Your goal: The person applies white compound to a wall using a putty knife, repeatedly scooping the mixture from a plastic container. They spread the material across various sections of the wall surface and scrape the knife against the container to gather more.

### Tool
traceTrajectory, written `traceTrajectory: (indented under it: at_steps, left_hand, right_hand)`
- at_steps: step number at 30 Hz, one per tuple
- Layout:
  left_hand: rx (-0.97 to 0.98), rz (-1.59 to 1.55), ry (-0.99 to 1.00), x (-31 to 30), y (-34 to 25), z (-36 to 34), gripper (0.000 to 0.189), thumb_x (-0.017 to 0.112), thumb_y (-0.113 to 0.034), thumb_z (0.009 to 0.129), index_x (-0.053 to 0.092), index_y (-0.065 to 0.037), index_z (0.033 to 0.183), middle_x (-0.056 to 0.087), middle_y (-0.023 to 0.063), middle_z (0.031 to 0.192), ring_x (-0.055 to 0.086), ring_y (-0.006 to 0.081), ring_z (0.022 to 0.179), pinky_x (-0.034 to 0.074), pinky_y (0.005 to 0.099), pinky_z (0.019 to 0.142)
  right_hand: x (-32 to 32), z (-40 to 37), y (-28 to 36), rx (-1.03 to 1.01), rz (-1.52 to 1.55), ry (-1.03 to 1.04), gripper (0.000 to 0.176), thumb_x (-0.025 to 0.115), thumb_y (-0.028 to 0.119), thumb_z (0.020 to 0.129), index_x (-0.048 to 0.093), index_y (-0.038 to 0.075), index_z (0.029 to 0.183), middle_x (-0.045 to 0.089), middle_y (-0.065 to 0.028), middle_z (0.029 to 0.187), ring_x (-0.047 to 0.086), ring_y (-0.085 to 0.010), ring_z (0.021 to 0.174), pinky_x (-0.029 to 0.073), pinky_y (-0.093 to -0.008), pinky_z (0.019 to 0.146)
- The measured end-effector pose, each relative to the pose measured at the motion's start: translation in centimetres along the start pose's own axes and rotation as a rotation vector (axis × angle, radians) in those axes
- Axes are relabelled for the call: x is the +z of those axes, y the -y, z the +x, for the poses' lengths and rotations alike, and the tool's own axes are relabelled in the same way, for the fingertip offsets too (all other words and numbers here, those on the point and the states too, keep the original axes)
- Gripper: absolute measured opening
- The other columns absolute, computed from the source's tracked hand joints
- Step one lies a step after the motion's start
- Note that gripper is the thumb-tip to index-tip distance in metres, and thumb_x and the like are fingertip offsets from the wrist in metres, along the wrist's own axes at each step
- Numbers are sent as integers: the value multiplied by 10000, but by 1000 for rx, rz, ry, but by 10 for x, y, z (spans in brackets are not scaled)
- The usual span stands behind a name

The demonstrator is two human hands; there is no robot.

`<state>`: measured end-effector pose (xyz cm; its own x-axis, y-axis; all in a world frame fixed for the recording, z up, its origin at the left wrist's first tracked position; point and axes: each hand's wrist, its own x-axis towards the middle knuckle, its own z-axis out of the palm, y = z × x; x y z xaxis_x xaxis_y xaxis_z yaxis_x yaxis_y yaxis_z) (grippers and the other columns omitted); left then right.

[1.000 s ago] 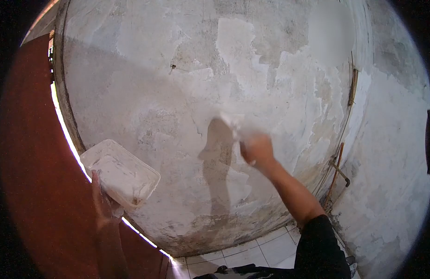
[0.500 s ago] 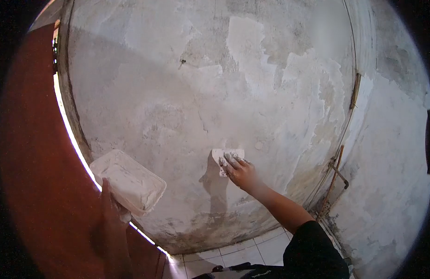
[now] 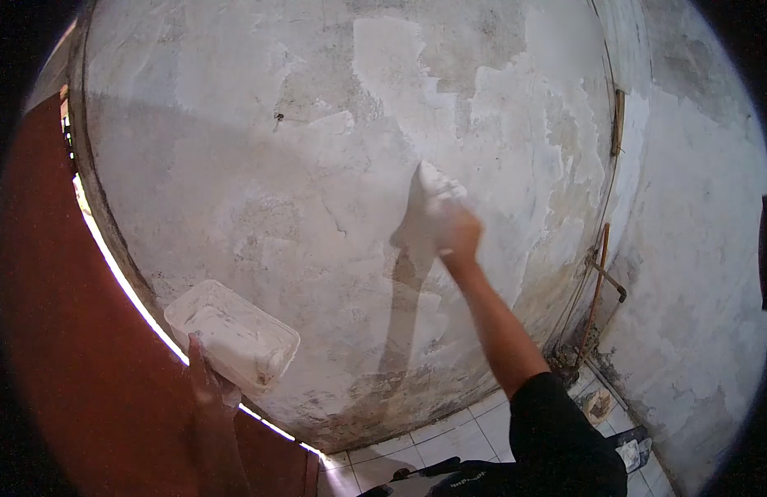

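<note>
My right hand is raised against the plastered wall, smeared by motion, with its fingers around a white scraper whose edge meets the wall. A shadow of the hand and arm falls on the wall to the left. Lower left, my left hand holds a white rectangular tub by its near side. Pale paste coats the inside of the tub, which is tilted towards me.
A dark red door stands at the left with a bright gap along its edge. Pipes run down the right corner. On the tiled floor, a bowl and a dark tray lie at the lower right.
My right hand has moved up the wall with the scraper. The view has shifted, bringing the bowl and dark tray into sight; the tub stays in my left hand.
</note>
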<state>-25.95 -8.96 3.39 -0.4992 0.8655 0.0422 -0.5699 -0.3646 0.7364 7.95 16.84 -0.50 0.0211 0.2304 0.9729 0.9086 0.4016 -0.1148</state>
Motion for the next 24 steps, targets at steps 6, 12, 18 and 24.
traceTrajectory:
  at_steps: [6, 12, 18, 24]
  left_hand:
    - [9, 167, 98, -18, 26, 13, 745, 522, -524, 913, 289, -50, 1439, 430, 155, 1378, 448, 300, 1254, 395, 452, 1037]
    - [-23, 153, 164, -12, 19, 6, 783, 513, -563, 901, 278, -54, 1449, 413, 152, 1402, 437, 312, 1273, 386, 460, 1048]
    - [-123, 93, -64, 22, 6, -10, 797, 500, -572, 906, 268, -40, 1452, 416, 158, 1399, 438, 315, 1274, 389, 462, 1044]
    - [229, 177, 543, -45, 33, 20, 735, 485, -539, 929, 303, -37, 1434, 468, 131, 1361, 470, 281, 1246, 422, 440, 1011]
  right_hand:
    - [-2, -80, 62, -160, 173, 222, 314, 613, 146, 807, 634, 77, 1112, 668, -149, 1065, 668, -273, 931, 550, -391, 748]
    - [-42, -51, 12, 35, 141, 512, 222, 588, 182, 855, 643, 29, 1006, 668, -193, 899, 655, -344, 815, 518, -450, 687]
    - [-51, 20, -35, 626, 142, -99, 283, 566, 219, 906, 643, -49, 853, 633, -250, 764, 622, -406, 715, 461, -485, 641]
    - [-26, 26, 2, 534, -11, 61, 312, 569, 235, 889, 648, -5, 1073, 653, -214, 797, 634, -385, 721, 465, -494, 628]
